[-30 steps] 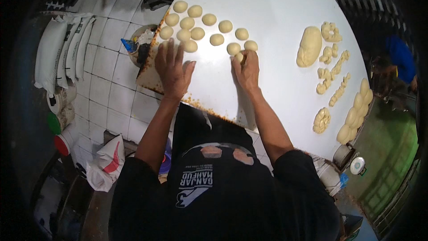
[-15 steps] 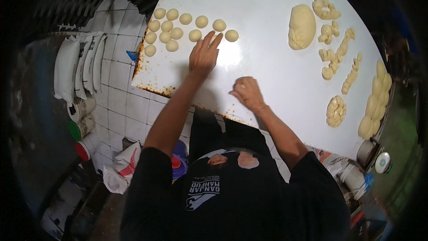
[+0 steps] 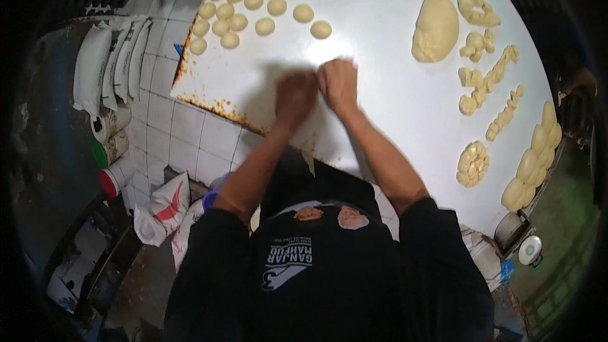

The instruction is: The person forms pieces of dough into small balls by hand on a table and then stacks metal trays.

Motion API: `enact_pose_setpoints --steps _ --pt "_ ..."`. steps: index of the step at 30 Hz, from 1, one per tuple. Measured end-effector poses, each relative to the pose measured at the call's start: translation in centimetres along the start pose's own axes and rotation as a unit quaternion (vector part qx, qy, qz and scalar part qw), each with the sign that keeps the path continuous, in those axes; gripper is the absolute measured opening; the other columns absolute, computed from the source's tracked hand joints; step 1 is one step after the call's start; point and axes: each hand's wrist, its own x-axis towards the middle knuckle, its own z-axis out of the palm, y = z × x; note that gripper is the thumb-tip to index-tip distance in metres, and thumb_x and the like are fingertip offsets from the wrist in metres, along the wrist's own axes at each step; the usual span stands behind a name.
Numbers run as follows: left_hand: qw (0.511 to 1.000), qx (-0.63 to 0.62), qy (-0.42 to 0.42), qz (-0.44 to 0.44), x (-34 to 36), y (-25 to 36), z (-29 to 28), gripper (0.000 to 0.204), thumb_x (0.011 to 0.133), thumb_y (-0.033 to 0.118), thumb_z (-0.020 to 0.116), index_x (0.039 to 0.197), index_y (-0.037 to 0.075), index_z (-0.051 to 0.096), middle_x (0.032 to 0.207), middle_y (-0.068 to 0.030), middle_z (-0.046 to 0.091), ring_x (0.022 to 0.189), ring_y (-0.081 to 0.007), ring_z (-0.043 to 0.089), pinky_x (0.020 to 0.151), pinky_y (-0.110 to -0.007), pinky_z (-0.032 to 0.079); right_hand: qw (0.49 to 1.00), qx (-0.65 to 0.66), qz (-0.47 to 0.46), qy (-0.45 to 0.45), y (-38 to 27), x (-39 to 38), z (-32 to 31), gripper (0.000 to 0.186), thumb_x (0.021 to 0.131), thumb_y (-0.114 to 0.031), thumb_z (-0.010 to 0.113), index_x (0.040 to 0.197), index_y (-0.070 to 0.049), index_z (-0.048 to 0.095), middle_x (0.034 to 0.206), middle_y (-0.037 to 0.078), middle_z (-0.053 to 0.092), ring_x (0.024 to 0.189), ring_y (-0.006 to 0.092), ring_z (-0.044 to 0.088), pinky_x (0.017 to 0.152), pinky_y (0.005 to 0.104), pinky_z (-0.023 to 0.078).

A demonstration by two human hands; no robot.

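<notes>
My left hand [image 3: 296, 96] and my right hand [image 3: 338, 83] meet over the white table near its front edge. The left is smeared by motion, its fingers hard to read. The right is closed, with its fingers curled towards the left hand; whatever lies inside is hidden. Beyond them, at the far left, smooth round dough balls [image 3: 277, 6] lie in loose rows. The nearest dough ball [image 3: 321, 29] is a short way past my right hand, not touching it.
A large dough lump [image 3: 436, 28] lies at the back right of the table [image 3: 386, 44]. Beside it are cut dough pieces [image 3: 486, 82], a scored dough round [image 3: 473, 164] and smooth long dough pieces [image 3: 532, 158]. White sacks [image 3: 92, 69] stand on the left.
My left hand has drawn back from the dough balls to my right hand, which has moved up and left. The pale ball seen under the left fingers is gone from its spot. The view has shifted slightly.
</notes>
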Motion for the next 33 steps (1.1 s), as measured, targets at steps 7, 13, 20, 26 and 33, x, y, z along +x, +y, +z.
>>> enact_pose_setpoints --steps 7,13,20,26,33 --pt "0.993 0.074 0.086 0.030 1.6 -5.5 -3.0 0.016 0.094 0.021 0.069 0.097 0.006 0.064 0.103 -0.0162 0.060 0.096 -0.0377 0.056 0.088 -0.053 0.046 0.973 0.122 -0.105 0.166 1.1 0.5 -4.1 0.028 0.082 -0.024 0.086 0.084 -0.009 0.062 0.086 0.010 0.061 0.086 0.0322 0.057 0.078 0.0463 0.043" --pt "0.981 -0.064 0.053 0.175 -3.6 -4.5 -3.7 0.007 0.091 0.016 0.066 0.092 0.009 0.066 0.100 -0.0125 0.064 0.098 -0.0331 0.061 0.085 -0.049 0.049 0.986 0.148 -0.076 -0.002 2.8 -7.8 -5.2 0.024 0.095 -0.014 0.073 0.115 -0.001 0.069 0.129 0.022 0.065 0.129 0.0403 0.058 0.112 0.0507 0.044" --pt "0.995 -0.022 0.025 0.093 -2.2 -4.9 -4.8 0.015 0.087 0.016 0.072 0.098 0.008 0.067 0.112 -0.0108 0.062 0.113 -0.0324 0.057 0.099 -0.047 0.048 0.955 0.278 -0.097 0.040 -11.3 7.5 -9.2 0.054 0.090 -0.029 0.082 0.131 -0.001 0.060 0.125 0.024 0.065 0.109 0.0418 0.064 0.095 0.0484 0.052" --pt "0.972 -0.214 0.094 -0.003 -2.5 -12.5 -10.9 0.042 0.086 0.006 0.078 0.125 0.004 0.062 0.117 -0.0182 0.064 0.113 -0.0393 0.062 0.099 -0.049 0.050 0.972 0.172 -0.090 0.134 -14.3 6.9 -4.5 0.068 0.082 -0.035 0.087 0.135 -0.002 0.059 0.136 0.022 0.060 0.124 0.0418 0.056 0.103 0.0511 0.047" --pt "0.911 -0.317 0.188 -0.184 0.6 -12.7 -10.1 0.091 0.086 0.013 0.088 0.159 0.004 0.034 0.158 -0.0171 0.040 0.129 -0.0328 0.055 0.100 -0.046 0.053 0.979 0.174 0.075 0.081 -5.8 -8.1 -6.9 0.042 0.093 -0.021 0.078 0.129 -0.003 0.064 0.134 0.019 0.062 0.129 0.0397 0.056 0.108 0.0482 0.048"
